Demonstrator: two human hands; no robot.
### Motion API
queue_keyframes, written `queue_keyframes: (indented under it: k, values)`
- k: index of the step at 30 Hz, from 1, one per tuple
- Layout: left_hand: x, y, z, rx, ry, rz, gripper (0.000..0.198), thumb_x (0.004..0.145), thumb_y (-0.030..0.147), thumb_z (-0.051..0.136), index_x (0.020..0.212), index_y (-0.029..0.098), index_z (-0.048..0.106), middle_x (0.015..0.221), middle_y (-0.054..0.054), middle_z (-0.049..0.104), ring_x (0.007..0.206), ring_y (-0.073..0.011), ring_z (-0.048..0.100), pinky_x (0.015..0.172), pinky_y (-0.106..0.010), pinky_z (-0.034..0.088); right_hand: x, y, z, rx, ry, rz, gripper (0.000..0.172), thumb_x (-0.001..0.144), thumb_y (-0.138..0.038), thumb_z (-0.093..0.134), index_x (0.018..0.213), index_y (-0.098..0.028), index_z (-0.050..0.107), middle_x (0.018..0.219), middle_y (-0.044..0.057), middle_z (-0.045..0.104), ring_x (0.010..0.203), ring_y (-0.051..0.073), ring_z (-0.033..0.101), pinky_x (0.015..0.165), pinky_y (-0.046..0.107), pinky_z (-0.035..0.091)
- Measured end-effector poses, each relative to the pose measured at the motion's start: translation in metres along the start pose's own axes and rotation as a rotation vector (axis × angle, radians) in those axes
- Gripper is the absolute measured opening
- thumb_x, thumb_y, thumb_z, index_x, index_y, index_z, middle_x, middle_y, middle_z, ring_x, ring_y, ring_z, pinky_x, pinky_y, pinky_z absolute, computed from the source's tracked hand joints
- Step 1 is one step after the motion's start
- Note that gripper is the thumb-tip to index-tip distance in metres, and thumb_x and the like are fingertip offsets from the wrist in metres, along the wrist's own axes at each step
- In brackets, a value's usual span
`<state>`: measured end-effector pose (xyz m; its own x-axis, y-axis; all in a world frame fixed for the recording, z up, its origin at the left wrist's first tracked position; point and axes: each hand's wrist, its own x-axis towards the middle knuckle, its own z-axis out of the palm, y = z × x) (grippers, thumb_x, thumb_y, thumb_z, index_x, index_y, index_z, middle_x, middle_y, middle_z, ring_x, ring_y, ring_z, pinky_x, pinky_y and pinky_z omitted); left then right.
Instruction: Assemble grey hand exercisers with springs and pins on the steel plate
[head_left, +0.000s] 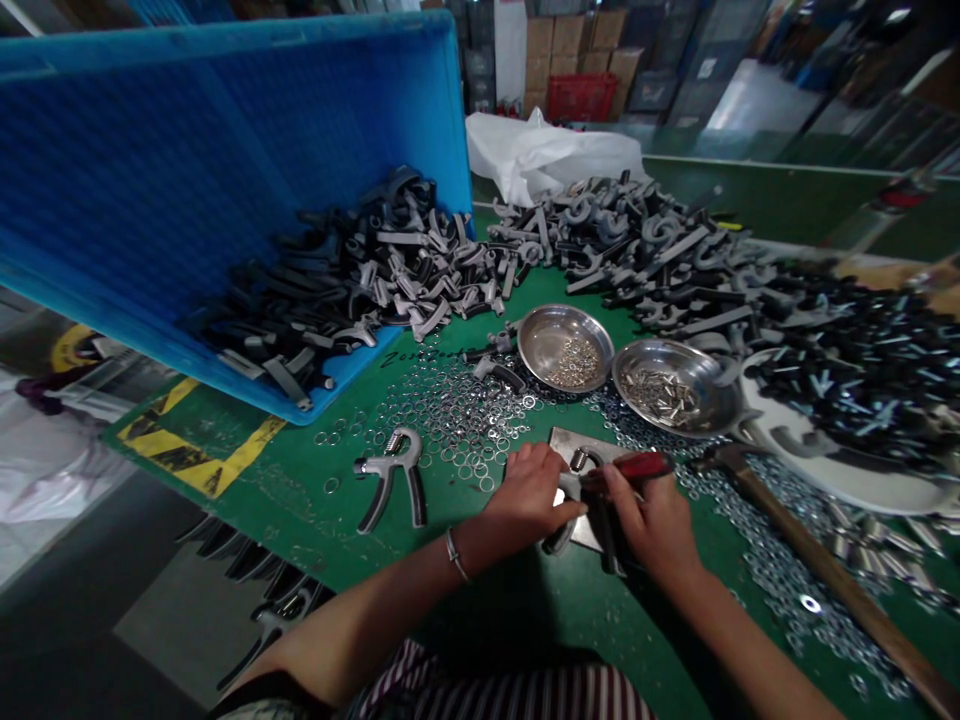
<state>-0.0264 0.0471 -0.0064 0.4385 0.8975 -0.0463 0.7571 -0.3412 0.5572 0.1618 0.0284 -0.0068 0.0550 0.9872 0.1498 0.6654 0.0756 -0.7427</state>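
Observation:
My left hand [529, 492] is closed on a grey and black hand gripper [611, 540] that lies on a small metal plate [592, 440]. My right hand [654, 520] is wrapped round a red-handled tool, seemingly a screwdriver [643, 466], against the top of that hand gripper. The tool's tip is hidden near my left fingers. Left of my hands, an assembled hand gripper [397, 475] with a spring lies on the green table [300, 510].
Loose metal rings [472, 425] surround two steel bowls [566, 325] of small parts. A hammer [817, 560] lies on nuts at the right. A blue crate [225, 130] spills grey handles; more handles [637, 230] are heaped behind. Black parts fill a white tray [862, 465].

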Motion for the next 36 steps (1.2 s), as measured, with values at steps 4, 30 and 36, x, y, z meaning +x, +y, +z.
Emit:
queue_keyframes:
  k: [4, 30, 36]
  values:
    - [0.0, 0.001, 0.001, 0.016, 0.0, -0.003, 0.043, 0.083, 0.049, 0.07, 0.108, 0.017, 0.056, 0.111, -0.008, 0.055, 0.105, -0.0265, 0.048, 0.091, -0.038, 0.039, 0.021, -0.006, 0.001, 0.094, -0.123, 0.055, 0.035, 0.086, -0.056, 0.058, 0.094, -0.023, 0.052, 0.071, 0.007, 0.069, 0.061, 0.027, 0.068, 0.056, 0.036, 0.052]
    - [-0.011, 0.0, -0.03, -0.21, 0.126, -0.017, 0.026, 0.1, 0.034, 0.05, 0.085, 0.02, 0.066, 0.086, -0.002, 0.069, 0.087, -0.0181, 0.06, 0.083, -0.031, 0.043, 0.005, -0.007, -0.02, 0.813, 0.131, 0.214, 0.019, 0.097, -0.046, 0.052, 0.094, -0.028, 0.049, 0.081, 0.001, 0.072, 0.066, 0.02, 0.07, 0.06, 0.034, 0.057]
    - [-0.015, -0.01, -0.031, 0.11, 0.199, -0.031, 0.052, 0.091, 0.057, 0.058, 0.125, 0.018, 0.057, 0.127, -0.011, 0.06, 0.121, -0.0285, 0.047, 0.106, -0.045, 0.032, -0.004, 0.006, -0.01, 0.471, 0.024, 0.213, 0.025, 0.095, -0.051, 0.053, 0.096, -0.027, 0.048, 0.085, 0.006, 0.075, 0.071, 0.026, 0.072, 0.069, 0.041, 0.057]
